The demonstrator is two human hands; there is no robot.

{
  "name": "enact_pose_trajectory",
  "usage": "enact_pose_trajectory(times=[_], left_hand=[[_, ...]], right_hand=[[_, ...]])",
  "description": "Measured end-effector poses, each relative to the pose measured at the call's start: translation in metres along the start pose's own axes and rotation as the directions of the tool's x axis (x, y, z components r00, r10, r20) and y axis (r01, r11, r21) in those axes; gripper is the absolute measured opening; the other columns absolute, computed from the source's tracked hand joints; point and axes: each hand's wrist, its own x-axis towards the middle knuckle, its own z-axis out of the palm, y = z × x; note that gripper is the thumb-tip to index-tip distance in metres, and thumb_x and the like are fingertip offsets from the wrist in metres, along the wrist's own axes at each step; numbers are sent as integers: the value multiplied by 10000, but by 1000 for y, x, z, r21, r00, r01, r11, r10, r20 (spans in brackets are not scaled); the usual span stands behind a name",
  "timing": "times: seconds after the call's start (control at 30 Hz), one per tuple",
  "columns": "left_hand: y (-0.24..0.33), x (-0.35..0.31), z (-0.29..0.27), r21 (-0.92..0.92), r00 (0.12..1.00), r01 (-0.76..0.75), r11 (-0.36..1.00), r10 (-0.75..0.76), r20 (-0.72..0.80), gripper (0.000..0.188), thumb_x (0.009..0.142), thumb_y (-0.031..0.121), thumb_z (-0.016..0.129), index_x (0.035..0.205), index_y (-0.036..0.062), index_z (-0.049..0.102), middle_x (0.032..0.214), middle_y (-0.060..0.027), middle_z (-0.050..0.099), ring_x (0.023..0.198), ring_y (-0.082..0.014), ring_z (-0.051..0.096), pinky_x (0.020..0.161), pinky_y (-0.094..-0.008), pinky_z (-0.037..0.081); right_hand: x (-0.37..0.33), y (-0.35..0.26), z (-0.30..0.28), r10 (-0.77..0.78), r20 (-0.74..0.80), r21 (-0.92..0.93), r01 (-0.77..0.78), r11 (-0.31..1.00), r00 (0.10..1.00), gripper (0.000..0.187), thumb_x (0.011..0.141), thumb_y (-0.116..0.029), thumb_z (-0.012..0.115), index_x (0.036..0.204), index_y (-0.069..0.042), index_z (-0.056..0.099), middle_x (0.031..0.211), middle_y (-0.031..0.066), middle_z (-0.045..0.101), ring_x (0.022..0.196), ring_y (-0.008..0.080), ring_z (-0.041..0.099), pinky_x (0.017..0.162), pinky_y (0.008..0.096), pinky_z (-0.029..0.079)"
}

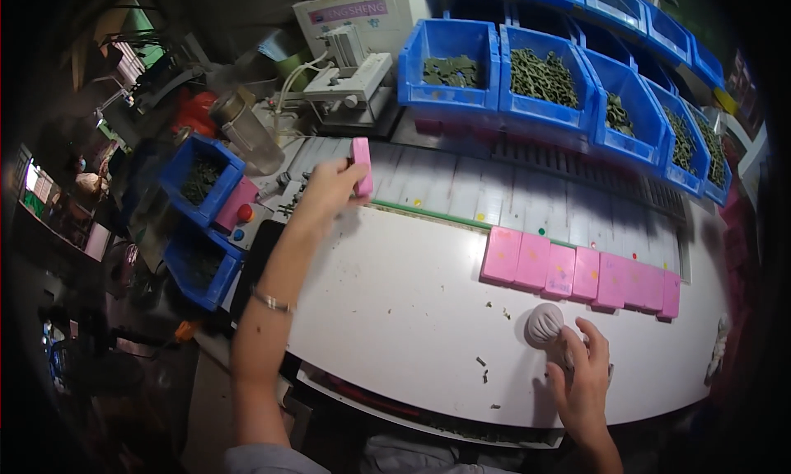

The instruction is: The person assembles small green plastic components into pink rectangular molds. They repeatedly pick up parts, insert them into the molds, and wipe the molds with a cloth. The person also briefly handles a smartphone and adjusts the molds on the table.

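My left hand (328, 192) is closed round a small pink block (362, 167), held on end over the far left part of the white worktop. At the right, a pale grey cloth pouch (545, 324) has a rounded, gathered head. My right hand (587, 373) curls its fingers and thumb about the bunched part behind that head; the hand partly hides the grip. Beyond it a row of several pink blocks (560, 269) stands side by side along the edge of a pale slatted panel with small coloured dots.
Blue bins (456, 66) of small dark green pieces rise in tiers at the back right. Two more blue bins (198, 181) stand at the left, near a clear bottle (247, 132) and a white machine (350, 86). Small dark bits (481, 361) lie scattered on the worktop (395, 309).
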Motion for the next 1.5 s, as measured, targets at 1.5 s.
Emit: enact_pose_trajectory(times=[1.5], left_hand=[[-37,-215,126,-201,-187,-835,512,79,979,578,882,337,517,1336,1,396,1416,-129,374,1305,-256,360,1038,-379,309]], right_hand=[[-65,131,-48,239,-254,-263,-304,916,937,549,740,93,555,1271,-19,474,1062,173,574,962,340,543,833,401,439]])
